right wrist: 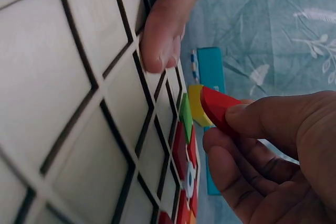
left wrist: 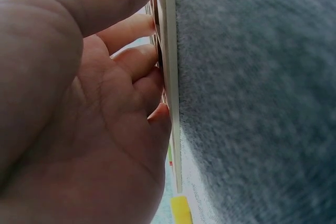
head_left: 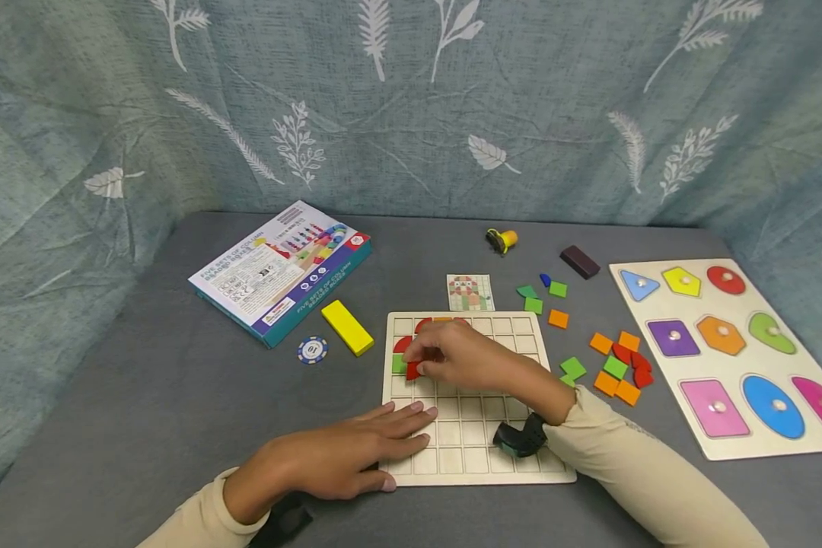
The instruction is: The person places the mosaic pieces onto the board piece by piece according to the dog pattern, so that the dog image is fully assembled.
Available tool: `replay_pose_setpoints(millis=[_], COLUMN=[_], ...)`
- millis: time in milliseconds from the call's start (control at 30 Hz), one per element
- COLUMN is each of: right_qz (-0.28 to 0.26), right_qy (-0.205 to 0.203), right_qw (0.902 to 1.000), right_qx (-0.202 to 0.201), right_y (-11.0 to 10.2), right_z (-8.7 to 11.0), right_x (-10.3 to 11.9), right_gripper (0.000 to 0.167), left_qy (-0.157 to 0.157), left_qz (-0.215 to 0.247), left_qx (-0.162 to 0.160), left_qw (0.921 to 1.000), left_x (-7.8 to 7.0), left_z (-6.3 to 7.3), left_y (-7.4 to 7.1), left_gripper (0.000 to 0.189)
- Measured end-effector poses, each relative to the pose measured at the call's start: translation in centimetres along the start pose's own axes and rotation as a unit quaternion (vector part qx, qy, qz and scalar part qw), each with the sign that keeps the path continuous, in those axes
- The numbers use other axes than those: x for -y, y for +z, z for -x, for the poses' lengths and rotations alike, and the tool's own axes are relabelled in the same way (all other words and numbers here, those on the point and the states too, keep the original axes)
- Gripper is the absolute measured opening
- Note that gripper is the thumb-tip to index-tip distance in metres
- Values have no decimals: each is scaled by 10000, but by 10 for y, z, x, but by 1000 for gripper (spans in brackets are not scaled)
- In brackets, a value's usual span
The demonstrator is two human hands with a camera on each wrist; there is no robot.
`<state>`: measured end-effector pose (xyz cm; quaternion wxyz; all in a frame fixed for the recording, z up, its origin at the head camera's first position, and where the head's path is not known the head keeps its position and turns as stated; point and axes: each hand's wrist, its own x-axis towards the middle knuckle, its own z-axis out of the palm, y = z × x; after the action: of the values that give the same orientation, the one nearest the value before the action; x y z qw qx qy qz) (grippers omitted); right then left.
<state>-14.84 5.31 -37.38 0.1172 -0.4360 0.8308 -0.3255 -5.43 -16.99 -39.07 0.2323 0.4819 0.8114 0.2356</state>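
A pale wooden grid board (head_left: 452,460) lies on the grey table. My left hand (head_left: 342,457) rests on its front left corner with the fingers extended. Over the board's upper left part, my right hand (head_left: 462,354) pinches a red tile with one curved edge (right wrist: 218,106) between thumb and fingers. In the right wrist view that tile stands off the grid surface. Several red pieces and a green tile (head_left: 399,364) sit in cells near the right hand, which hides part of the upper rows. Behind the board lies a small pattern card (head_left: 470,294).
Loose orange tiles (head_left: 600,343) and other coloured tiles are scattered right of the board. Further right lies a shape puzzle board (head_left: 715,342). To the left are a yellow block (head_left: 347,328), a poker chip (head_left: 312,350) and a box (head_left: 281,270). A dark block (head_left: 579,262) lies behind.
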Motion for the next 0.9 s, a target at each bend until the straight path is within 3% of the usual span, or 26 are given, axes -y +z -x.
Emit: replay_pose_setpoints(millis=[467, 900], right_qz=[21, 696], right_qy=[19, 24], right_qw=[9991, 9969], right_qx=[412, 353], right_y=[14, 20], right_z=[-14, -15], right_x=[8, 9], right_gripper=[12, 10], left_qy=[-58, 122], left_qz=[164, 75], left_qx=[-2, -71], left_qw=[9998, 9999], left_x=[0, 0], left_z=[1, 0], left_y=[0, 0], left_gripper=[59, 60])
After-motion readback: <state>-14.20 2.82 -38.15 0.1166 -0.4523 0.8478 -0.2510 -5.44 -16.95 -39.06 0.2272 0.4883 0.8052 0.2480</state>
